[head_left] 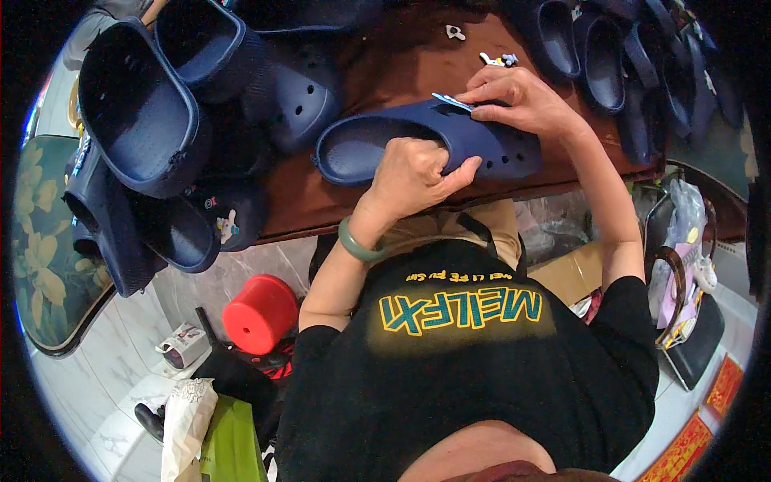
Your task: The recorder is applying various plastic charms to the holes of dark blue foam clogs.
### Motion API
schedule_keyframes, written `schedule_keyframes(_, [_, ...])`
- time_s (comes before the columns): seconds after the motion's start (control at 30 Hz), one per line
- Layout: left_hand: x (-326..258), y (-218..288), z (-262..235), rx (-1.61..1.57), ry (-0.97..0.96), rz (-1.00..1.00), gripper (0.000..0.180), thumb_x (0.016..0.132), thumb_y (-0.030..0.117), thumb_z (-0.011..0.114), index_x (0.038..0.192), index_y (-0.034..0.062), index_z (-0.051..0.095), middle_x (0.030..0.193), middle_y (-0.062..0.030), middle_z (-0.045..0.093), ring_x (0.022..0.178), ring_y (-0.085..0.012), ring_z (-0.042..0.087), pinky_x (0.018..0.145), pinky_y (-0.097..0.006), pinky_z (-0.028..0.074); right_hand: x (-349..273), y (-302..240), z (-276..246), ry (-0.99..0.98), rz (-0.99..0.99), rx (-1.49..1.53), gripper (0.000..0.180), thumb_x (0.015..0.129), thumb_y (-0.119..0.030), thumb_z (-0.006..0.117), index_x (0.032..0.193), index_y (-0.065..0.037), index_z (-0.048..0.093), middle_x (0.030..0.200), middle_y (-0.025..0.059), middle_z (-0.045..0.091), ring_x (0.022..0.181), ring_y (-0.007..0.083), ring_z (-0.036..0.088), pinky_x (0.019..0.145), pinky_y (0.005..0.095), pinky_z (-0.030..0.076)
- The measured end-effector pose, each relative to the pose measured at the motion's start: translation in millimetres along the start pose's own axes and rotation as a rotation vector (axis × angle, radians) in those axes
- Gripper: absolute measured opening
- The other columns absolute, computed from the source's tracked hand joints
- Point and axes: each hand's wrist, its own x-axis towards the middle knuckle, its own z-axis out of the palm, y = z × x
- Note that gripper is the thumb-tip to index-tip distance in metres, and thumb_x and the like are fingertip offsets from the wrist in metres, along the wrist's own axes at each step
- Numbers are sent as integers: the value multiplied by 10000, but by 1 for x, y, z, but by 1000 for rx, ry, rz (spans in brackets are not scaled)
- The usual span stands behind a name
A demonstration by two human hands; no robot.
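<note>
**Steadying a navy clog on the brown table**

The navy clog (426, 140) lies on its side near the front edge of the brown table (385, 64), just ahead of my chest. I judge it light, made of springy foam that gives under a squeeze but keeps its shape, with a matte skin that should not slip. The heel opening and the strap side look like the best places to grip.

My left hand (409, 173) is there now, thumb stretched across the upper and fingers curled over the rim of the opening, clamped on the shoe. My right hand (522, 100) rests on the far top of the upper; its fingertips (474, 98) are pinched together on a small pale-blue charm (452, 101) pressed against the clog. More navy clogs (144, 120) are heaped to the left and far right, and loose charms (498, 59) lie beyond.
</note>
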Motion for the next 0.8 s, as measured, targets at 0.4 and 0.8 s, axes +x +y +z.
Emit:
schedule_keyframes(0.4, [-1,0,-1,5,-15,-13,548,778,306,766,438,38,430,440,-152,448,394,-333,471,394,-405,349,3,-7,-6,9,-305,-249,181,773,-87,685,945,-44,720,989,64,600,1027,240,555,897,380,447])
schedule_keyframes(0.8, [2,3,-5,39,-39,-3,524,780,296,760,446,50,439,454,-133,476,406,-316,495,404,-394,368,11,-26,5,-89,-133,-511,206,781,-148,631,947,-29,661,945,75,583,954,239,585,822,377,487])
